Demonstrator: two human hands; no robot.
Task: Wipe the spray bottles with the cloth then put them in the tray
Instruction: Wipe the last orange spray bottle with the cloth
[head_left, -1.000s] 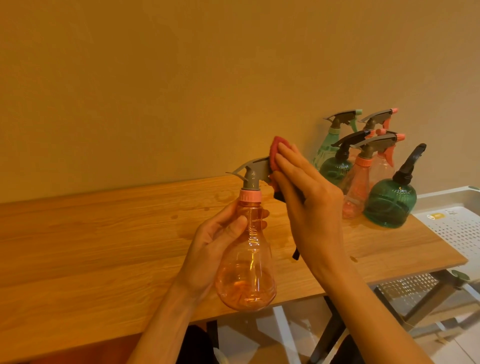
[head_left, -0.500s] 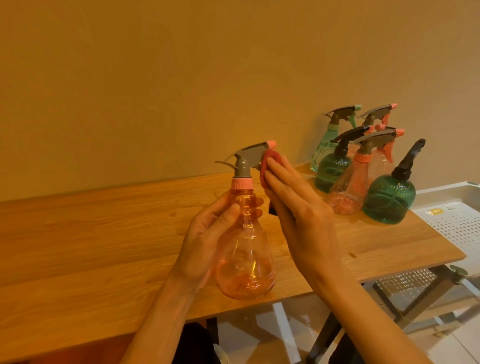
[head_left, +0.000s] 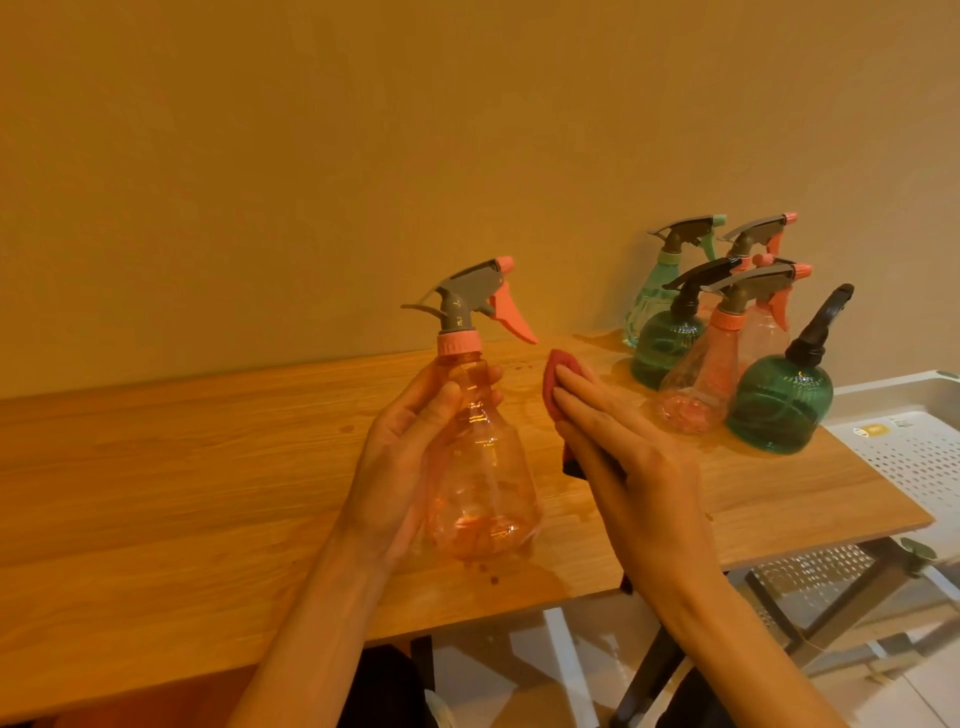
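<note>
The left hand (head_left: 400, 467) held the pink bottle (head_left: 480, 457) upright above the desk (head_left: 156, 467), its grip curled round the neck and shoulder, thumb in front and fingertips showing through the clear plastic behind. The right hand (head_left: 623, 447) lay just beside the bottle with straight fingers pressing the red cloth (head_left: 714, 382) under them; whether cloth and bottle touched could not be told.

The grip sat high on a smooth, tapering body, so a firm wipe from the right could twist or slip the bottle from the left hand. Dark spots on the desk by the bottle's base looked like drips, and a wet surface would make that worse. A wide sweep of the right hand might also knock the five bottles (head_left: 727, 358) crowded near the desk's right end, which stood close together and near the edge. The white tray (head_left: 914, 452) sat beyond that edge and lower, so carrying the bottle over would mean clearing the cluster.

Most of the cloth was hidden under the right hand. The tray was cut off at the frame's right side. Liquid in the bottle was hard to judge.
</note>
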